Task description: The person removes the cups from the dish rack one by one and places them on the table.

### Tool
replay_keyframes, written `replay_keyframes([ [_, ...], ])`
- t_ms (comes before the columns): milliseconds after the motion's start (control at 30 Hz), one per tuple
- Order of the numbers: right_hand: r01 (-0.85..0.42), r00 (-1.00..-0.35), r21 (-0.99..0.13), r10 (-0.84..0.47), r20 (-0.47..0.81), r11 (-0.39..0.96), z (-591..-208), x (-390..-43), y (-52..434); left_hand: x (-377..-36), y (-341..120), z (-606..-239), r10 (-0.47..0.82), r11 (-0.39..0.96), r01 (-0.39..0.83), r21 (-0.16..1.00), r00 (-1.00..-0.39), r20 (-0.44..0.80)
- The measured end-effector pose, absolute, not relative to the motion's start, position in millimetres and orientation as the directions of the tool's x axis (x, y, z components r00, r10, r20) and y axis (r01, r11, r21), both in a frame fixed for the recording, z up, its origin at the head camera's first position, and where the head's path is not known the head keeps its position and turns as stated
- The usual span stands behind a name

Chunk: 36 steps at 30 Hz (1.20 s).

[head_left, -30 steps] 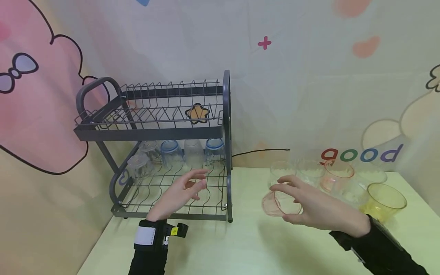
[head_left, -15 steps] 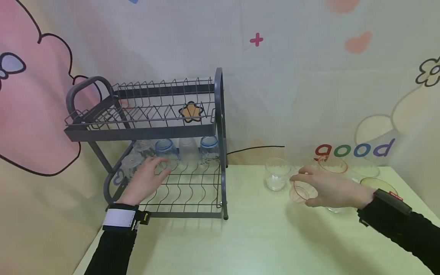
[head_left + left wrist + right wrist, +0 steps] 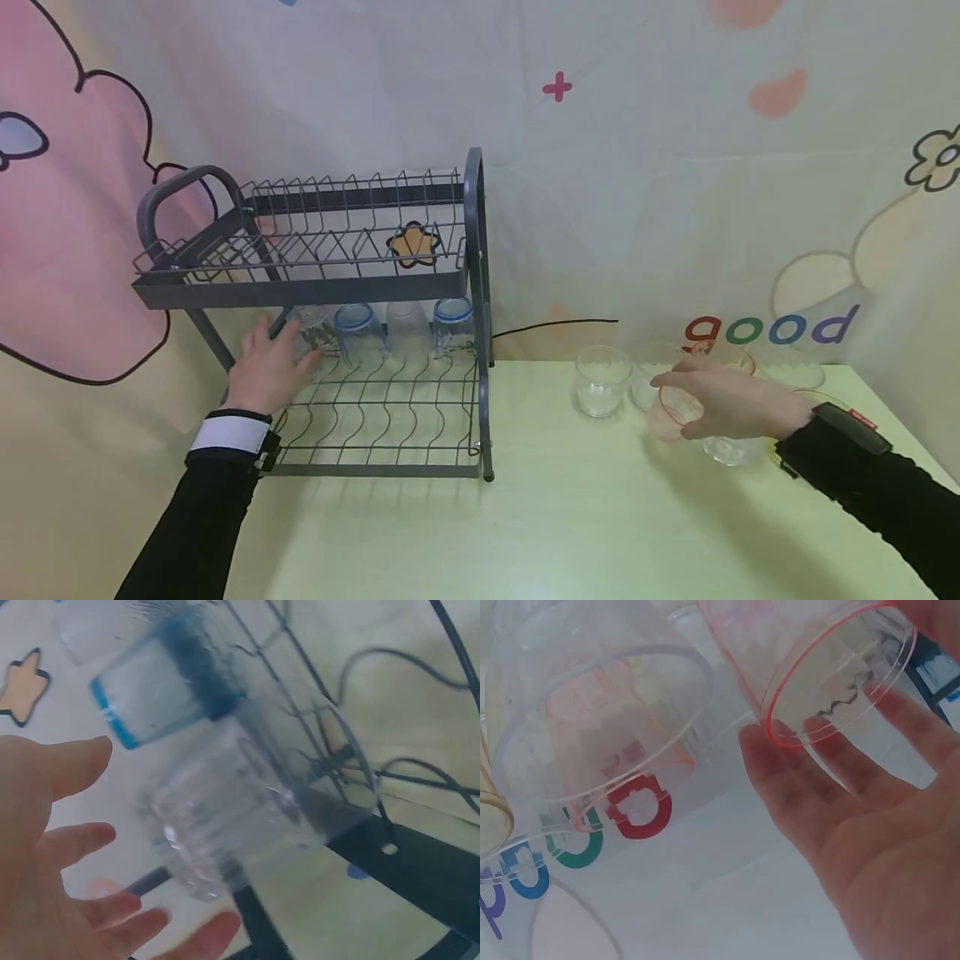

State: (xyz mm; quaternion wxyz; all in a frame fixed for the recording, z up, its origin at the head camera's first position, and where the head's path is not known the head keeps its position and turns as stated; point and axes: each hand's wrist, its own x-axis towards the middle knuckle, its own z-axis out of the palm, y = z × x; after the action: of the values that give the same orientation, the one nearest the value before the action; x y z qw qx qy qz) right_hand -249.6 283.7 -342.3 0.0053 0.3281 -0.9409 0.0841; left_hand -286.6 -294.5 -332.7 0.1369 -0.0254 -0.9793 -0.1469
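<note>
Right hand: your right hand [image 3: 723, 402] holds the pink cup [image 3: 675, 410], fingers curled round its wall; in the wrist view the red rim [image 3: 832, 682] tilts toward your palm. A second ago you held it lower and nearer the rack; it has since drawn back right, in among the other cups.
Beside the right hand: a clear cup [image 3: 602, 381] stands just to its left; a clear glass [image 3: 726, 451] sits right under it, touching or not I cannot tell. Behind your fingers stands a red-rimmed cup [image 3: 726, 357].
Left hand: your left hand [image 3: 272, 367] has fingers spread wide, holding nothing. It has moved left and deeper into the rack [image 3: 315, 283] since a second ago, when it hovered over the front wires.
At the left fingertips: a ribbed glass [image 3: 225, 810] stands upside down on the lower shelf, just off your fingers; whether they touch it is unclear.
Beyond it: a blue-rimmed glass [image 3: 357, 332] comes next to the right, then more upturned glasses along the back.
</note>
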Motion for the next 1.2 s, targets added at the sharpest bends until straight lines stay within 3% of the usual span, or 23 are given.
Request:
replay_keyframes([
  [300, -0.617, -0.786, -0.173, -0.612, 0.086, 0.768, -359.1, -259.9, 284.3, -302.2, -300.1, -339.8, -0.020, 0.970, 0.041, 0.238, -0.969, 0.247],
  [667, -0.546, -0.832, -0.223, -0.553, 0.036, 0.807, -367.4, -266.1, 284.7, -316.3, -301.6, -351.5, -0.017, 0.976, 0.023, 0.215, -0.983, 0.181],
  [1200, -0.506, -0.856, -0.217, -0.517, 0.006, 0.835, -372.2, -267.7, 283.8, -300.9, -296.8, -338.8, -0.008, 0.983, 0.018, 0.184, -0.990, 0.140],
])
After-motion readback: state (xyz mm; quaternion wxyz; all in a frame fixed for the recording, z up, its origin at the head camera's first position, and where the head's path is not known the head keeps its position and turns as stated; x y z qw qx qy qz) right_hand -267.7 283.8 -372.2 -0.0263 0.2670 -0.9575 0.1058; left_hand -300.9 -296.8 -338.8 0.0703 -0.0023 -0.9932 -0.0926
